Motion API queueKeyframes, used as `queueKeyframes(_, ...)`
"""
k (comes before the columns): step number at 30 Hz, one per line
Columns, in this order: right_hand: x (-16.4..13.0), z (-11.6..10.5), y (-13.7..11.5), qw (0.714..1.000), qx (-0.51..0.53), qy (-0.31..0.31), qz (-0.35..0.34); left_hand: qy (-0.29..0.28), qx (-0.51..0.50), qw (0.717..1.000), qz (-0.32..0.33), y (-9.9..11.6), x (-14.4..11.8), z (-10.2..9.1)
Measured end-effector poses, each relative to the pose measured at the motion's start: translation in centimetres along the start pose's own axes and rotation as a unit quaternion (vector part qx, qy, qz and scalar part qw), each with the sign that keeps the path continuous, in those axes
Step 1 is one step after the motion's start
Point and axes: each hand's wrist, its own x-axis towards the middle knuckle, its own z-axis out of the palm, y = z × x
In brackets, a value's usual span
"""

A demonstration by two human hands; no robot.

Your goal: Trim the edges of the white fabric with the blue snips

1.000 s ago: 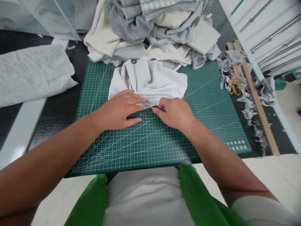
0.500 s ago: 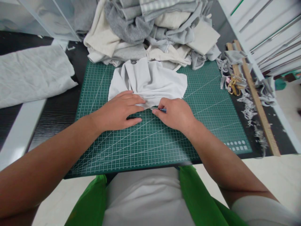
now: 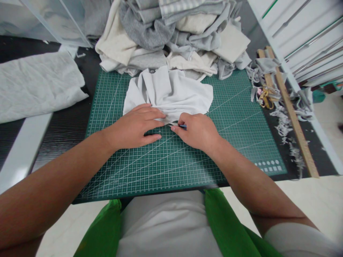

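A white cloth [image 3: 184, 91] lies gathered in folds on the green cutting mat [image 3: 150, 167]. My left hand [image 3: 139, 125] rests flat on its near left edge, fingers stretched out and thumb apart on the mat. Closed at the near edge of the cloth, my right hand [image 3: 197, 130] holds a small blue-handled tool [image 3: 183, 126] with a slim metal tip. The tip points left toward my left fingertips and touches or nearly touches the cloth edge. Most of the tool is hidden inside my fist, so its exact kind does not show.
Behind the cloth rises a heap of grey and cream fabric pieces [image 3: 150, 32]. A pale folded cloth [image 3: 37, 85] lies at left. On the right are gold-handled scissors [image 3: 266, 97], a wooden strip [image 3: 294, 114] and fabric scraps [image 3: 284, 121].
My right hand has shifted slightly left and down with the blue-handled tool, bringing its tip closer to my left fingertips. My left hand and the cloth look the same.
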Motion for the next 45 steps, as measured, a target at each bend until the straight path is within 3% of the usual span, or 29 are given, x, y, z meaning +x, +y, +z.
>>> queueKeyframes(28, 0.21, -0.38, -0.62, 0.999, -0.039, -0.013, -0.007, 0.001, 0.010, 1.000, 0.009, -0.09, -0.06, 0.03)
queueKeyframes(45, 0.05, 0.35, 0.10, 0.997, 0.075, 0.017, 0.006, 0.009, 0.008, 1.000, 0.001, 0.02, 0.04, 0.07)
